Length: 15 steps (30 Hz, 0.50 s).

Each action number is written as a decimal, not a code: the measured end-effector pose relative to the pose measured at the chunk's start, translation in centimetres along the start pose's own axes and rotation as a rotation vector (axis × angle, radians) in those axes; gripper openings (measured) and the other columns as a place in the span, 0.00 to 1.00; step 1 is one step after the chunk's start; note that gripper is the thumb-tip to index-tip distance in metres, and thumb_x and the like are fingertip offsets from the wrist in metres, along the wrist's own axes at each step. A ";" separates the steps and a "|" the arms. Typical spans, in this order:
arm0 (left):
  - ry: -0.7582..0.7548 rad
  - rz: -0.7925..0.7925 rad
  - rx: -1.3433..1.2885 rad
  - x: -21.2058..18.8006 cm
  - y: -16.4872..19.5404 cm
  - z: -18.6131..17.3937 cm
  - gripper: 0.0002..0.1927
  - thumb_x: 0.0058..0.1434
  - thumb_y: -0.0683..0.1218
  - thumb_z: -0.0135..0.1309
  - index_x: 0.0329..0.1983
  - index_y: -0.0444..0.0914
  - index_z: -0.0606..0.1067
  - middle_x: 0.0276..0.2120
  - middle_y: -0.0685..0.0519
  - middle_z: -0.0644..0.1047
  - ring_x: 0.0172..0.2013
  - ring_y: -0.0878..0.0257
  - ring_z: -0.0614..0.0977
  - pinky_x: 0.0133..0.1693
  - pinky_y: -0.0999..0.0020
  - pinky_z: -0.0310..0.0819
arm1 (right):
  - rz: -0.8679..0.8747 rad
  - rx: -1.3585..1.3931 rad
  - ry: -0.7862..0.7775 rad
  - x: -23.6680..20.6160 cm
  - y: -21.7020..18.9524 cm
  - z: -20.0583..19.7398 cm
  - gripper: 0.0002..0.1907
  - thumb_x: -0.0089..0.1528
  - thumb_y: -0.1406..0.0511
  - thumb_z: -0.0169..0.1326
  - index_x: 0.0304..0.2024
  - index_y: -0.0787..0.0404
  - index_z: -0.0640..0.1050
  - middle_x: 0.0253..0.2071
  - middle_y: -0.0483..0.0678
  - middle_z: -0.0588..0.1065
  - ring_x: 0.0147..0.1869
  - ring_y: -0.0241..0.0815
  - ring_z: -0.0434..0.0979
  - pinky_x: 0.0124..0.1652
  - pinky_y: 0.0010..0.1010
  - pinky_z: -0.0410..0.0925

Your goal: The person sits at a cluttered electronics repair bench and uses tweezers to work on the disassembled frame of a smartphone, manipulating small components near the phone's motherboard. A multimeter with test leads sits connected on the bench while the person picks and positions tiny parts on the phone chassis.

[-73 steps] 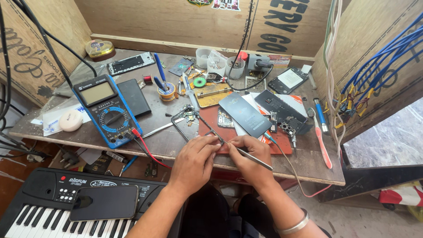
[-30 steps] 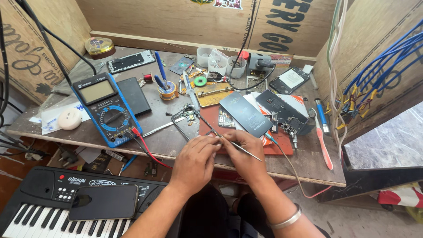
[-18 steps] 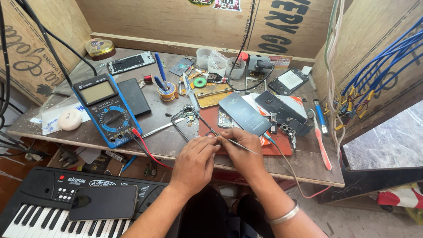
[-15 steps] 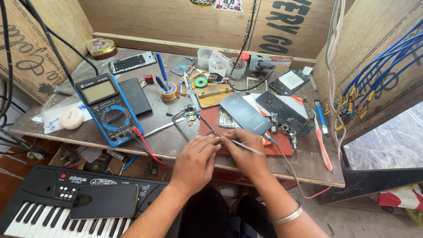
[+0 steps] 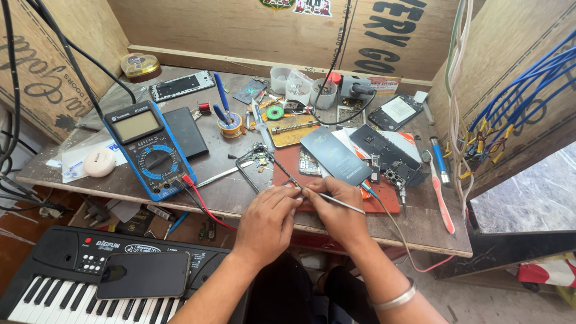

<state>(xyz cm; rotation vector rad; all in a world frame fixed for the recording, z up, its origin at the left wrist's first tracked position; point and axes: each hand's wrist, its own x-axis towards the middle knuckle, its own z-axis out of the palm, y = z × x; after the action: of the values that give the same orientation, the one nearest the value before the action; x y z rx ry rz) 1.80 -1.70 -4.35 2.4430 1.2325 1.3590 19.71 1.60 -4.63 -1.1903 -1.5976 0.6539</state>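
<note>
At the front edge of the worktop (image 5: 120, 186) we see both hands meet. The left hand (image 5: 267, 219) is curled, its fingertips (image 5: 295, 197) pinched together at the tip of a thin metal tool (image 5: 336, 201); something small may be held there, but we cannot tell what at this size. The right hand (image 5: 336, 210) is closed around the thin metal tool, which slants out past its knuckles to the right. Just beyond the hands lies a red mat (image 5: 288, 165) carrying an opened phone (image 5: 309, 162) and a dark phone back cover (image 5: 336, 156) (the cover overlaps the mat's far side). Toward the left edge sits a blue multimeter (image 5: 147, 150), its red lead (image 5: 201, 201) trailing over the front edge. A red-handled toothbrush (image 5: 441, 201) lies near the right edge. Below the worktop, a keyboard (image 5: 54, 282) bears a black phone (image 5: 144, 275).
</note>
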 end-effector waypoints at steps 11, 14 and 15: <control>-0.003 -0.010 0.003 0.0 0.1 -0.1 0.08 0.59 0.38 0.53 0.41 0.35 0.77 0.50 0.48 0.80 0.55 0.48 0.79 0.59 0.52 0.70 | 0.062 0.078 0.023 -0.1 -0.6 0.3 0.07 0.60 0.67 0.63 0.37 0.66 0.83 0.36 0.49 0.85 0.38 0.33 0.85 0.39 0.25 0.76; -0.005 -0.007 0.004 0.0 0.1 -0.1 0.08 0.59 0.38 0.53 0.41 0.35 0.77 0.49 0.48 0.80 0.54 0.48 0.79 0.59 0.52 0.70 | -0.046 0.020 -0.003 -0.3 -0.6 0.2 0.06 0.59 0.68 0.63 0.37 0.66 0.83 0.38 0.49 0.85 0.41 0.32 0.85 0.41 0.25 0.75; -0.005 -0.007 0.000 0.0 0.1 -0.1 0.08 0.59 0.38 0.53 0.41 0.35 0.77 0.49 0.48 0.80 0.54 0.48 0.79 0.59 0.52 0.70 | -0.013 0.002 0.010 -0.3 -0.6 0.3 0.06 0.59 0.68 0.63 0.37 0.66 0.83 0.37 0.49 0.85 0.40 0.33 0.85 0.40 0.25 0.75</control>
<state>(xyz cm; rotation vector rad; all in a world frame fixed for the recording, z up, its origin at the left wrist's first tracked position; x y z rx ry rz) 1.77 -1.76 -4.21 2.4379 1.2387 1.3500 19.21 1.15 -4.33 -1.1789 -1.5952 0.6404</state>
